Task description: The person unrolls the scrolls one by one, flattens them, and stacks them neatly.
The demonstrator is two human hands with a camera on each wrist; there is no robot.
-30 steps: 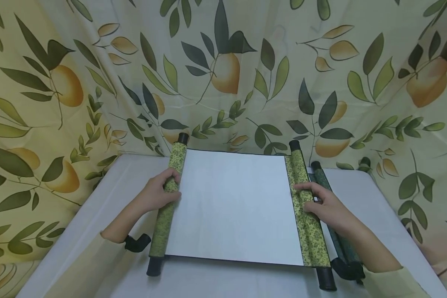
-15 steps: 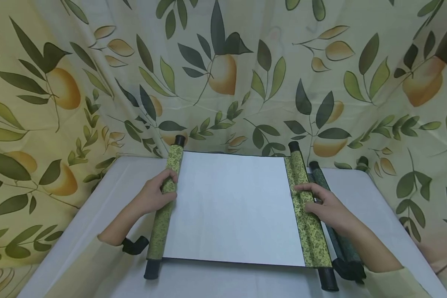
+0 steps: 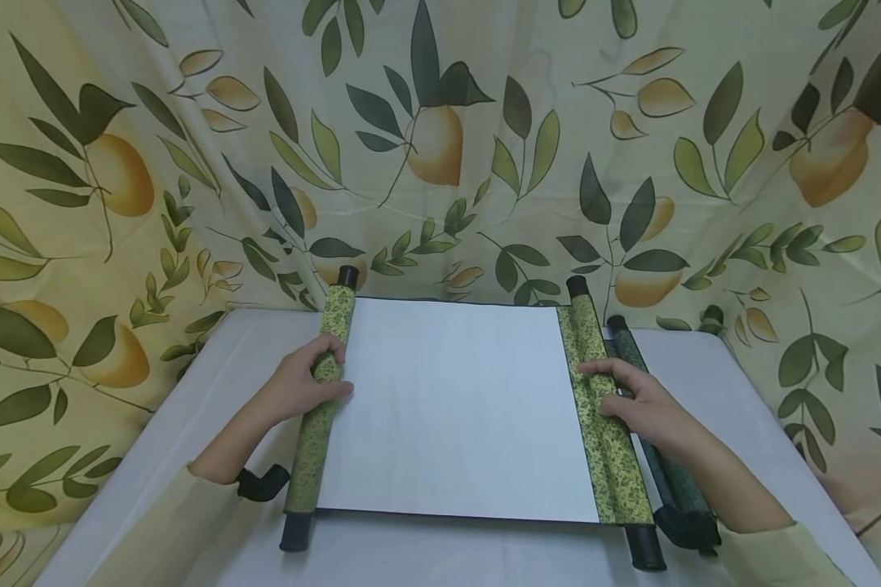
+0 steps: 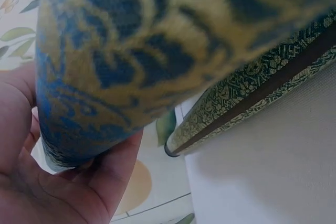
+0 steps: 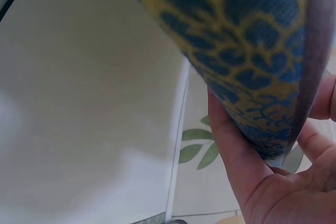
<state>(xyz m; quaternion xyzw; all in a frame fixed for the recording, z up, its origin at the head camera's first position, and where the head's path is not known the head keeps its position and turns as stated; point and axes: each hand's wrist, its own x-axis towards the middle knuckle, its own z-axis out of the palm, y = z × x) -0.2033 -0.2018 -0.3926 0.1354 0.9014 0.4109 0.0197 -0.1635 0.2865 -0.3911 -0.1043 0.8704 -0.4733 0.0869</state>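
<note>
A hanging scroll lies partly unrolled on the table, its white sheet (image 3: 455, 408) showing between two yellow-green patterned rolls with black end knobs. My left hand (image 3: 297, 383) grips the left roll (image 3: 312, 456) near its middle, its thumb reaching onto the sheet's edge. On the other side my right hand (image 3: 649, 408) holds the right roll (image 3: 624, 481) between thumb and fingers. Close up in the left wrist view, patterned fabric (image 4: 126, 61) sits within the hand. The right wrist view has the fingers curled round the patterned roll (image 5: 257, 66).
Beside the scroll, partly under my right forearm, lies a dark green roll (image 3: 635, 350) with a black knob. Another dark knob (image 3: 714, 318) shows at the table's back right. A leaf-and-fruit curtain (image 3: 440, 220) hangs behind the white table (image 3: 440, 558).
My left hand and the left roll have shifted slightly left, so a little more white sheet shows. The right hand stays nearly in place. The head view has turned slightly.
</note>
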